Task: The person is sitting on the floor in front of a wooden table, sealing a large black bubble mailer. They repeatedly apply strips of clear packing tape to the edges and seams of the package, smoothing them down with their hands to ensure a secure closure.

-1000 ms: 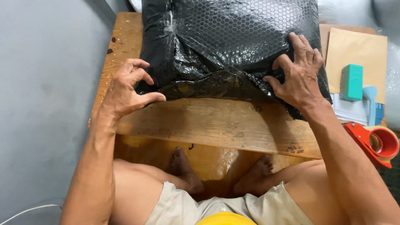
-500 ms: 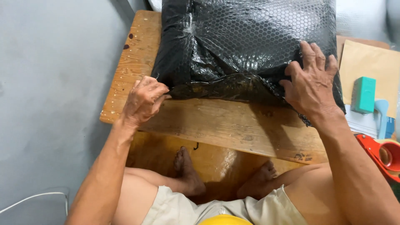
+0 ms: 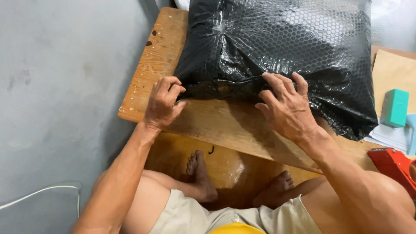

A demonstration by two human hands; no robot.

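A large parcel wrapped in black bubble wrap point(image 3: 281, 47) lies on a low wooden table point(image 3: 151, 56). My left hand point(image 3: 164, 103) pinches the wrap at the parcel's near left corner, fingers curled on the fold. My right hand point(image 3: 286, 106) presses flat on the near edge of the parcel, at its middle, with fingers spread over the folded wrap. Both hands touch the same near edge, about a hand's width apart.
A teal block point(image 3: 395, 107) lies on papers and a brown envelope point(image 3: 390, 71) at the right. A red tape dispenser point(image 3: 396, 162) sits at the table's right front. My bare feet point(image 3: 200, 173) rest under the table. A white cable point(image 3: 39, 193) runs on the grey floor, left.
My right hand slid left along the parcel's near edge, from the right corner to the middle. My left hand closed onto the left corner fold. The view shifted left.
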